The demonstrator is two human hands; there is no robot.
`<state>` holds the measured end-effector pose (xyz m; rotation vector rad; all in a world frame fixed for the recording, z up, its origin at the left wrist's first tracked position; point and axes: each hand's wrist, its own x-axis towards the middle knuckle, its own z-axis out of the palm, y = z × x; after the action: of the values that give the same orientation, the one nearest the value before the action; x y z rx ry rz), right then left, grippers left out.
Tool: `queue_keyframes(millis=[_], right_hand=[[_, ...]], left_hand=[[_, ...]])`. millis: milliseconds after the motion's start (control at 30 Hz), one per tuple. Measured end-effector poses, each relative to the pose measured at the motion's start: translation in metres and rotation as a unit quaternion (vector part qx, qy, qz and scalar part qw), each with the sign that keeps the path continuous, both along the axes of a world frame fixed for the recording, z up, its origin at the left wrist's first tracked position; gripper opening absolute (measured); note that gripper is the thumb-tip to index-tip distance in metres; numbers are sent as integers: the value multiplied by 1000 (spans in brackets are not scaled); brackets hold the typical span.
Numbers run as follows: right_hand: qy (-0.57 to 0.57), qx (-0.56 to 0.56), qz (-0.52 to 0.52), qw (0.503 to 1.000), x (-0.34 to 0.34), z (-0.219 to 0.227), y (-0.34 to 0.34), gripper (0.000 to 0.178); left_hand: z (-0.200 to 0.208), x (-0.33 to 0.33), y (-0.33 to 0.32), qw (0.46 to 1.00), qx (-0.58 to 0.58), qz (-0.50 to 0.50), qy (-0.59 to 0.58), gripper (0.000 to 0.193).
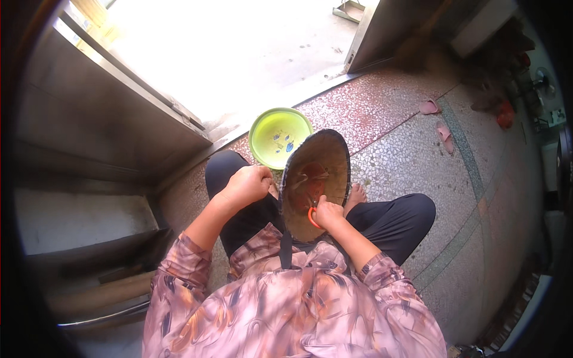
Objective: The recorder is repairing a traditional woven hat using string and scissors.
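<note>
A deep oval container [334, 173] with a brown inside and dark rim, like a basket or an upturned hat, stands tilted between my legs. A dark strap [286, 250] hangs below it. Within lie a reddish patch and some pale, thin pieces too dim to name. My right hand [330, 213] is closed on scissors [313, 216] with orange handles, held over the container's near right part; the blades hardly show. My left hand [250, 182] is closed above my left knee, apart from the container; whatever its fingers hold is hidden. Just beyond stands a light-green basin [276, 128] with blue marks on its bottom.
Pink slippers [444, 136] lie on the speckled floor [391, 146] to the right. Ahead is a bright doorway, with a door panel [113, 107] at the left and a pan-like object [352, 11] outside. Dim clutter and a red item [505, 113] stand far right.
</note>
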<state>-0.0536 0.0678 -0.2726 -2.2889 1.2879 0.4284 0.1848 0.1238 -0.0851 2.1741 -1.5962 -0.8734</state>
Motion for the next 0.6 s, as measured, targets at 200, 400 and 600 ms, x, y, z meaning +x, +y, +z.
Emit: queue_keyframes(millis=[200, 400, 600], right_hand=[[67, 109, 13, 992, 16, -34, 7, 47], [115, 143, 63, 981, 35, -29, 6, 45], [-9, -73, 386, 920, 71, 67, 18, 30]], left_hand=[[0, 11, -7, 1000, 18, 2, 9, 16], [-13, 17, -28, 998, 12, -37, -55, 16], [-17, 18, -33, 981, 102, -111, -126, 19]])
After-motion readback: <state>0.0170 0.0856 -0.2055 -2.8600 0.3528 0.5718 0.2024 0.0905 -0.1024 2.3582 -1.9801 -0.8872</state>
